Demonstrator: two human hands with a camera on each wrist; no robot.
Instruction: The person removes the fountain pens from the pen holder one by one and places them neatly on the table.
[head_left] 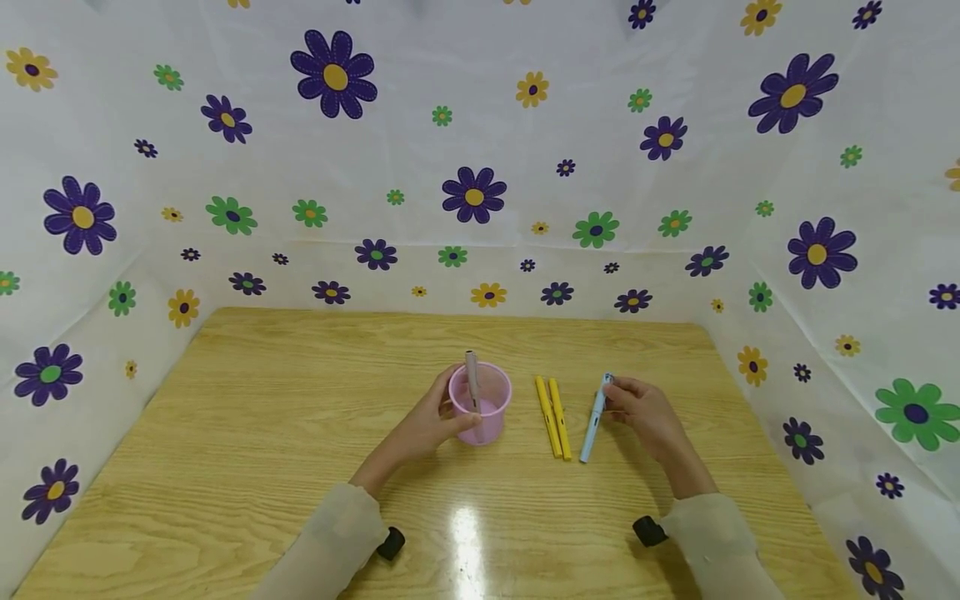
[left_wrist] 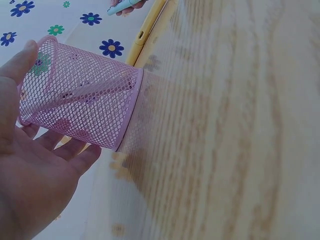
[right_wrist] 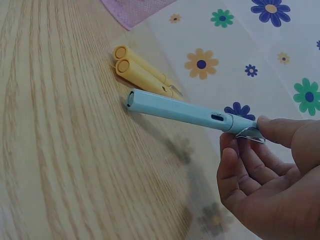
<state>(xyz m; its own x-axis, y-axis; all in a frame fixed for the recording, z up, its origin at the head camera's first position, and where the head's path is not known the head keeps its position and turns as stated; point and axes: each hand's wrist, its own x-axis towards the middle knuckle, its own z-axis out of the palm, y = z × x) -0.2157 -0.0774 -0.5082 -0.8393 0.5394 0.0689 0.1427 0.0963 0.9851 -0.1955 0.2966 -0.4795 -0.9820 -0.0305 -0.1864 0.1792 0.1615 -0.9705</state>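
Pink mesh cup (head_left: 481, 406) cradled by left hand (head_left: 431, 421), right hand (head_left: 647, 414) pinching blue pen (head_left: 593, 419)

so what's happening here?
A person sits at a wooden table. The left hand holds a pink mesh pen cup that already has one pen standing in it. The right hand pinches the cap end of a light blue pen, its far end at or near the table. Two yellow pens lie side by side between cup and blue pen.

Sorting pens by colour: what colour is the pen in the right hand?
Light blue pen, pinched by the right hand; clearest in the right wrist view.
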